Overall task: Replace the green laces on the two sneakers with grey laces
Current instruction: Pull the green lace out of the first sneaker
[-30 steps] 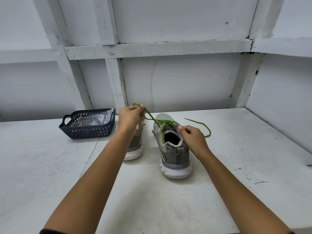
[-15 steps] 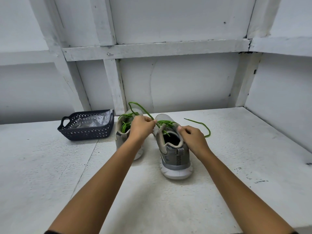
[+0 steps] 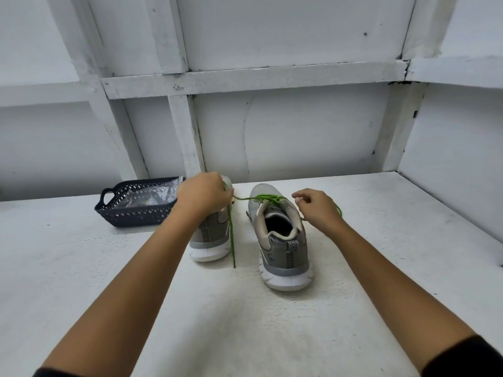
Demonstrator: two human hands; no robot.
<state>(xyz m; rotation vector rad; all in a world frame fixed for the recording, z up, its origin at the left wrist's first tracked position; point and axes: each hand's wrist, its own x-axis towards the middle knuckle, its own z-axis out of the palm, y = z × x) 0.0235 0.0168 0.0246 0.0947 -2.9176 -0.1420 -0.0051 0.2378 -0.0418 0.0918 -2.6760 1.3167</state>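
Observation:
Two grey sneakers stand side by side on the white table, heels toward me. The right sneaker (image 3: 281, 238) carries a green lace (image 3: 265, 198) through its upper eyelets. My left hand (image 3: 202, 195) hovers over the left sneaker (image 3: 211, 240) and pinches one end of that lace, pulled taut to the left; the loose tail hangs down between the shoes to the table. My right hand (image 3: 317, 209) sits beside the right sneaker's collar with fingers loosely curled, holding nothing I can see. Another part of the green lace shows just behind it.
A dark perforated basket (image 3: 136, 213) with a clear plastic bag inside stands at the back left of the table (image 3: 81, 268). White panelled walls close the back and the right side.
My left hand moved left over the left sneaker, drawing the green lace out sideways so its tail now hangs between the shoes. My right hand shifted off the right sneaker's tongue.

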